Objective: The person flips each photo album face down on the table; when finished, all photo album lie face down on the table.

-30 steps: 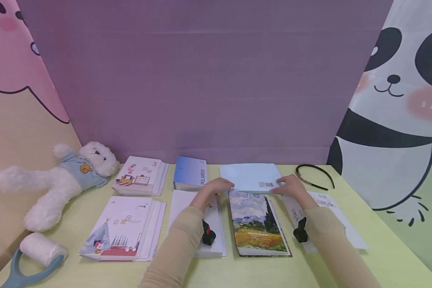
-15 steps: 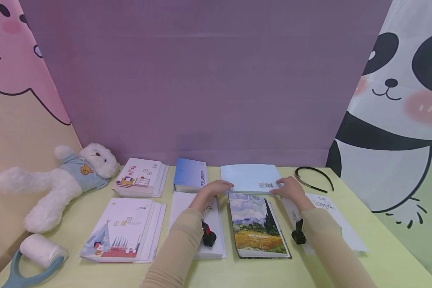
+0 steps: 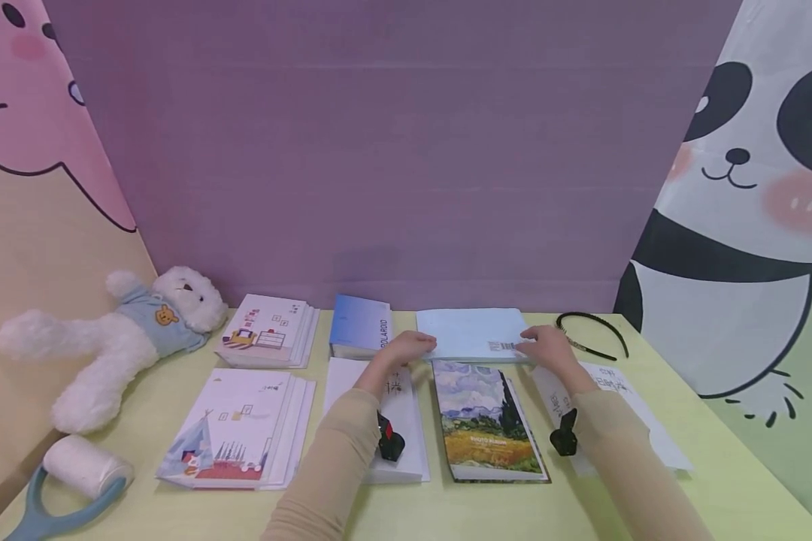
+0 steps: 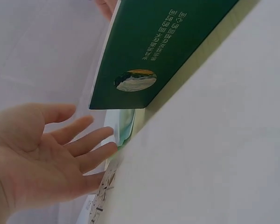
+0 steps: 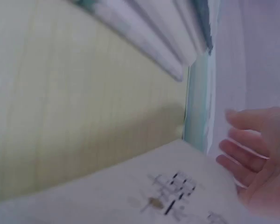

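Observation:
A pale blue album (image 3: 471, 330) lies flat at the back of the table, a small barcode near its front right corner. By its front left corner is my left hand (image 3: 406, 352), whose fingers stretch out with nothing gripped in the left wrist view. My right hand (image 3: 551, 352) is at the front right corner; loosely bent fingers (image 5: 242, 156) hold nothing in the right wrist view. Between my arms lies a photo album with a painted landscape cover (image 3: 487, 421), its green spine (image 4: 130, 46) large in the left wrist view. A white album (image 3: 341, 379) lies partly hidden under my left forearm.
A white book (image 3: 649, 421) lies under my right forearm, with a black headband (image 3: 592, 334) behind it. Leftward are a blue Polaroid album (image 3: 359, 323), two illustrated albums (image 3: 264, 330), a plush bear (image 3: 156, 323) and a lint roller (image 3: 84, 466). A purple backdrop (image 3: 379, 150) stands behind.
Both hands have eased slightly off the pale blue album's corners, the right hand's fingertips rising a little. The album has stayed in place; the head view has shifted slightly.

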Motion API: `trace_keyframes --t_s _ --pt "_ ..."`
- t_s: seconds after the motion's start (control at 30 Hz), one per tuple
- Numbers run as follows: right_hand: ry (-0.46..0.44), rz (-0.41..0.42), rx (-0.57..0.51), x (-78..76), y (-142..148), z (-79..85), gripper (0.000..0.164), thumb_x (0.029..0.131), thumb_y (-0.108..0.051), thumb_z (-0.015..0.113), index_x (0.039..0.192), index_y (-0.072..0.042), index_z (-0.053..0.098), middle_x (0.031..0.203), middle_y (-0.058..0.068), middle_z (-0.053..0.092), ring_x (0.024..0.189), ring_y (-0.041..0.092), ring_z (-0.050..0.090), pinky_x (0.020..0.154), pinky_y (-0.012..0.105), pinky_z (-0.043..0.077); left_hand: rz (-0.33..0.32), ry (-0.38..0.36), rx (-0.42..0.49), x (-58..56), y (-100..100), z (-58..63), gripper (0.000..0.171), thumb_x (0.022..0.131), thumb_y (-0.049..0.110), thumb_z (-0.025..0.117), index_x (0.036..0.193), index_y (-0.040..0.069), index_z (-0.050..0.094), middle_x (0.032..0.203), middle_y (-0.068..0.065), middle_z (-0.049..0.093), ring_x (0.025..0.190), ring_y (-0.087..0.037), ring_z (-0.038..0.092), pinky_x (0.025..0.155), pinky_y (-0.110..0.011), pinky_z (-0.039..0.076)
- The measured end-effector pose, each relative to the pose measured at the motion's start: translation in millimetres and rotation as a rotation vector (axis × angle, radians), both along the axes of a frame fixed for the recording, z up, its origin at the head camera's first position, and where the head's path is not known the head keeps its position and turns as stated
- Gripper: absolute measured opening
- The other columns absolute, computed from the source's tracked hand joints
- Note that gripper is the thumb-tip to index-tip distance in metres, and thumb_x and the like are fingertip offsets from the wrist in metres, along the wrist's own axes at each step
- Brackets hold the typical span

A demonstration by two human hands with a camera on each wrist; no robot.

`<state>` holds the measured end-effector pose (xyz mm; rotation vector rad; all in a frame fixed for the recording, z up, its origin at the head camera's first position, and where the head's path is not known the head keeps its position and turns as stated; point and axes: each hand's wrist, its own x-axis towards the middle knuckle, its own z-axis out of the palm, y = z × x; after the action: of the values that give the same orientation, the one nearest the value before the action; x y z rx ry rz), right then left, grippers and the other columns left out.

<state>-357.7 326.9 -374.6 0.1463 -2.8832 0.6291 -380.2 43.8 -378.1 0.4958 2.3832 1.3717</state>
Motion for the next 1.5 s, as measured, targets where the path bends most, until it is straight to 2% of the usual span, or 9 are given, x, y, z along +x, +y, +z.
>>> trace_keyframes --t_s 0.13,0.3,0.5,0.67,0.8,1.0,1.23,1.5 --pt "0.088 0.034 -0.067 -3.2 -9.5 -0.1 0.037 0.092 -0.017 0.058 0.118 0.009 0.059 0.118 0.029 0.059 0.109 0.044 0.054 0.089 0.053 0.046 0.022 0.019 0.058 0.0 -4.1 1.2 0.044 0.1 0.026 0.044 0.138 0.004 0.045 0.142 -0.015 0.045 0.131 -0.033 0.042 0.109 -0.047 0.034" --pt "0.22 0.086 -0.132 -7.3 -24.8 1.8 0.032 0.091 -0.016 0.061 0.113 0.007 0.061 0.11 0.026 0.063 0.104 0.042 0.058 0.086 0.052 0.048 0.02 0.027 0.114 0.7 -10.3 6.3 0.049 0.1 0.032 0.045 0.14 0.005 0.043 0.142 -0.015 0.045 0.127 -0.033 0.048 0.109 -0.049 0.033" --pt "0.24 0.12 -0.187 -12.9 -47.0 7.9 0.034 0.091 -0.019 0.061 0.117 0.004 0.061 0.112 0.024 0.063 0.104 0.039 0.059 0.087 0.051 0.049 0.048 0.089 0.119 2.0 -24.6 16.3 0.045 0.099 0.03 0.048 0.137 0.007 0.047 0.136 -0.015 0.051 0.12 -0.031 0.054 0.105 -0.046 0.039" --pt "0.28 0.135 -0.206 -16.3 -66.9 17.2 0.035 0.09 -0.02 0.063 0.118 0.002 0.062 0.113 0.023 0.064 0.104 0.038 0.06 0.089 0.052 0.048 0.075 0.186 0.078 6.2 -38.5 27.4 0.041 0.098 0.029 0.049 0.132 0.007 0.054 0.127 -0.013 0.06 0.117 -0.028 0.056 0.101 -0.044 0.043" --pt "0.287 0.144 -0.227 -18.0 -83.7 23.3 0.034 0.09 -0.02 0.064 0.117 0.001 0.062 0.114 0.022 0.064 0.105 0.037 0.059 0.091 0.051 0.046 0.098 0.243 0.067 8.1 -48.0 32.9 0.04 0.098 0.03 0.049 0.131 0.008 0.055 0.132 -0.012 0.056 0.118 -0.027 0.055 0.1 -0.043 0.044" --pt "0.279 0.198 -0.257 -19.4 -109.3 28.7 0.04 0.089 -0.02 0.066 0.121 0.002 0.059 0.117 0.022 0.063 0.108 0.036 0.059 0.093 0.049 0.047 0.171 0.259 0.124 8.8 -64.2 37.7 0.042 0.097 0.027 0.053 0.133 0.007 0.052 0.134 -0.013 0.054 0.124 -0.027 0.05 0.103 -0.042 0.041" --pt "0.235 0.251 -0.302 -19.3 -140.3 36.6 0.049 0.089 -0.022 0.065 0.13 0.0 0.053 0.125 0.021 0.059 0.113 0.037 0.057 0.094 0.048 0.048 0.229 0.29 0.134 8.6 -90.7 42.7 0.038 0.096 0.025 0.053 0.13 0.007 0.055 0.129 -0.013 0.058 0.116 -0.027 0.056 0.101 -0.04 0.043" --pt "0.191 0.294 -0.325 -22.6 -176.4 39.1 0.051 0.089 -0.023 0.065 0.133 -0.002 0.051 0.128 0.019 0.058 0.116 0.034 0.056 0.095 0.046 0.047 0.286 0.273 0.153 10.1 -130.9 35.9 0.042 0.096 0.027 0.053 0.131 0.005 0.052 0.132 -0.015 0.055 0.121 -0.029 0.053 0.102 -0.042 0.042"
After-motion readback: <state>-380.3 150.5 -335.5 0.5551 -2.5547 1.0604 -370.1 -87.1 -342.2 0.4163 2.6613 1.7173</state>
